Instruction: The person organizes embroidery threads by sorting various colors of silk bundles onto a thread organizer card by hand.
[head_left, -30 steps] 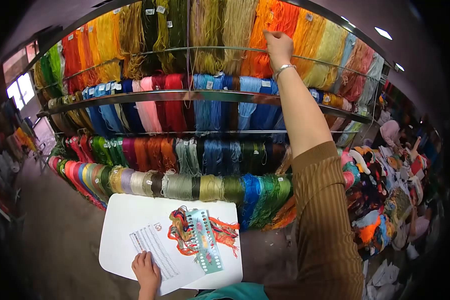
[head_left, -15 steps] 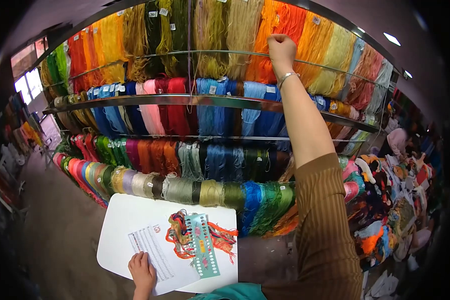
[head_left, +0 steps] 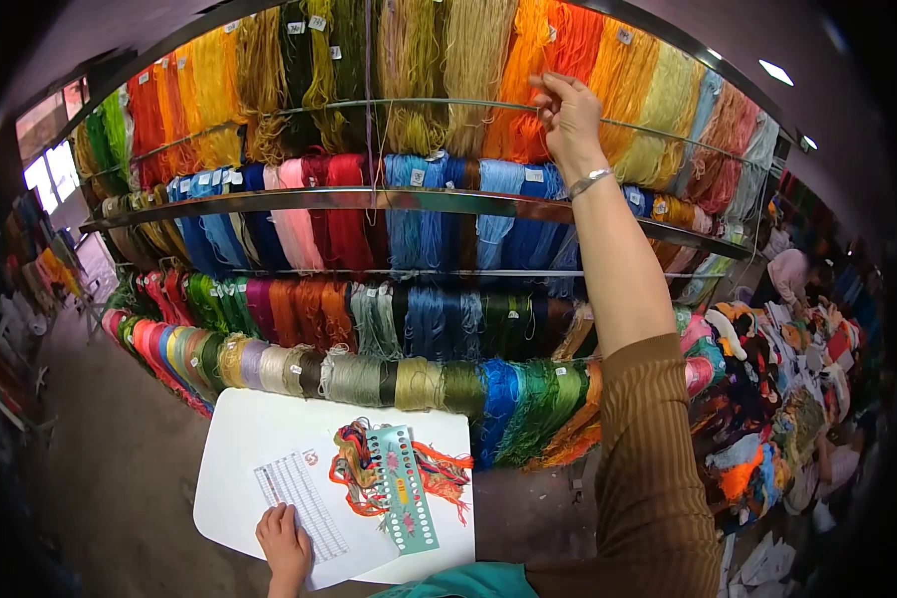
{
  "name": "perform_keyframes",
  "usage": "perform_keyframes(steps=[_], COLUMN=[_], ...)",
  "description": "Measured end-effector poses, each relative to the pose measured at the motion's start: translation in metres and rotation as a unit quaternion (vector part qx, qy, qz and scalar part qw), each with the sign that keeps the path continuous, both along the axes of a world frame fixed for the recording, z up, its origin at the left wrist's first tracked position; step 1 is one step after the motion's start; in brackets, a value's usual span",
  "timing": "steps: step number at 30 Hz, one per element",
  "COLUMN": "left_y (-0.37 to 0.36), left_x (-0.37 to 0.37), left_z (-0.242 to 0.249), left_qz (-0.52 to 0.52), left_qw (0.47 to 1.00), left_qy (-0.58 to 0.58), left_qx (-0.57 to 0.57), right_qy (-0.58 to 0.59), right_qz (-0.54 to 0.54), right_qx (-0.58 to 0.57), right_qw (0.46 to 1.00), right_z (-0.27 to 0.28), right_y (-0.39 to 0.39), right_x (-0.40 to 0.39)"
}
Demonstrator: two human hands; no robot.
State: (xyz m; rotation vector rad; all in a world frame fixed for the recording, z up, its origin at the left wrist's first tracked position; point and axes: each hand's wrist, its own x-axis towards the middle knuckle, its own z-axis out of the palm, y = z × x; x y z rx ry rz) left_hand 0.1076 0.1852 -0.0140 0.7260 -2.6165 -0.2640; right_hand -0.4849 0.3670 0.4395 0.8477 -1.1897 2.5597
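Note:
My right hand is raised to the top rail, its thumb and forefinger pinched at the orange thread skein; a single strand is too fine to make out. A red-orange skein hangs just beside it. Below, my left hand lies with its fingers on a printed chart sheet on a white board. Right of the chart rests a green thread card with holes along its edges. Multicoloured thread bundles are looped through the card and spill out on both sides.
Metal rails carry rows of coloured skeins, many with number tags. A lower row of thick thread hanks runs just behind the board. Heaped yarn lies at the right, where another person is partly seen.
My right hand has shifted slightly right and down, and its fingers have loosened from a tight fist into a pinch. My left hand stays on the chart.

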Motion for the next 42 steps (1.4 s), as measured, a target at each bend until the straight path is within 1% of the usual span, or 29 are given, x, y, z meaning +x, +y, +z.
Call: perform_keyframes(steps=[4,6,7,8,10,11,12,13,15,16,17,18,19,20,21,22,25,26,27,28,29,30,31,32,34,36,38,39,42], left_y=[0.000,0.000,-0.001,-0.002,-0.003,-0.003,-0.004,-0.004,-0.005,-0.006,-0.007,-0.008,-0.011,-0.018,-0.027,-0.031,-0.030,-0.023,-0.013,-0.004,0.010,0.032,0.051,0.059,0.093,0.120,0.126,0.130,0.114], left_x=[0.000,0.001,0.002,0.002,0.003,0.003,0.003,0.004,0.003,0.004,0.004,0.004,0.004,0.003,0.004,0.006,-0.022,-0.036,-0.053,-0.072,-0.091,-0.108,-0.120,-0.131,-0.150,-0.154,-0.150,-0.147,-0.131], left_z=[0.000,-0.002,-0.002,-0.003,-0.004,-0.005,-0.005,-0.004,-0.002,0.000,0.003,0.007,0.010,0.009,0.006,0.006,0.032,0.041,0.055,0.060,0.070,0.081,0.089,0.074,0.101,0.091,0.081,0.063,0.064], left_qz=[0.001,-0.001,-0.001,-0.002,-0.005,-0.006,-0.007,-0.010,-0.014,-0.016,-0.019,-0.027,-0.035,-0.038,-0.044,-0.049,-0.029,-0.047,-0.082,-0.126,-0.185,-0.207,-0.224,-0.308,-0.391,-0.376,-0.327,-0.310,-0.257], left_qw=[1.000,1.000,1.000,1.000,1.000,1.000,1.000,1.000,1.000,1.000,0.999,0.999,0.998,0.998,0.996,0.992,0.996,0.991,0.986,0.975,0.950,0.919,0.879,0.881,0.812,0.733,0.696,0.639,0.646], left_qy=[0.002,0.003,0.003,0.001,0.006,0.004,0.004,0.003,-0.001,-0.003,-0.007,-0.002,0.002,-0.002,0.003,0.005,0.023,0.062,0.075,0.094,0.117,0.110,0.103,0.084,0.074,0.058,-0.025,0.018,-0.010], left_qx=[0.004,0.003,0.001,0.002,0.004,0.005,0.007,0.009,0.017,0.023,0.026,0.036,0.046,0.049,0.083,0.119,0.081,0.106,0.122,0.158,0.224,0.317,0.408,0.349,0.427,0.563,0.639,0.704,0.718], right_qy=[0.039,0.077,0.189,0.294,0.375,0.405,0.467,0.473,0.409,0.374,0.287,0.216,0.144,0.081,0.038,0.005,-0.030,-0.021,-0.039,-0.013,-0.019,-0.026,-0.001,-0.017,0.016,-0.008,-0.033,-0.046,0.016], right_qz=[0.056,-0.079,-0.220,-0.353,-0.383,-0.348,-0.323,-0.280,-0.215,-0.177,-0.135,-0.068,0.069,0.115,0.155,0.160,0.134,0.112,0.102,0.064,-0.014,-0.004,0.021,0.052,0.103,0.146,0.174,0.180,0.154], right_qx=[0.051,0.148,0.193,0.232,0.310,0.412,0.372,0.407,0.616,0.646,0.725,0.756,0.886,0.912,0.915,0.910,0.901,0.897,0.885,0.895,0.809,0.790,0.757,0.699,0.601,0.613,0.522,0.554,0.577], right_qw=[0.996,0.983,0.937,0.857,0.785,0.739,0.734,0.729,0.638,0.642,0.612,0.614,0.436,0.385,0.371,0.382,0.411,0.427,0.453,0.441,0.588,0.613,0.653,0.713,0.792,0.777,0.835,0.812,0.802], right_z=[-0.008,-0.014,-0.027,-0.044,-0.091,-0.124,-0.154,-0.204,-0.291,-0.350,-0.421,-0.491,-0.518,-0.641,-0.644,-0.641,-0.635,-0.634,-0.607,-0.592,-0.542,-0.536,-0.482,-0.438,-0.395,-0.347,-0.342,-0.337,-0.356], right_y=[0.012,0.017,0.018,0.019,0.036,0.053,0.062,0.082,0.134,0.160,0.202,0.255,0.292,0.367,0.400,0.418,0.440,0.433,0.406,0.376,0.324,0.295,0.245,0.205,0.156,0.129,0.120,0.121,0.122], right_x=[-0.018,-0.003,-0.001,0.004,0.052,0.070,0.102,0.119,0.185,0.208,0.234,0.267,0.305,0.346,0.386,0.414,0.437,0.427,0.406,0.382,0.365,0.345,0.336,0.336,0.339,0.350,0.358,0.357,0.354])
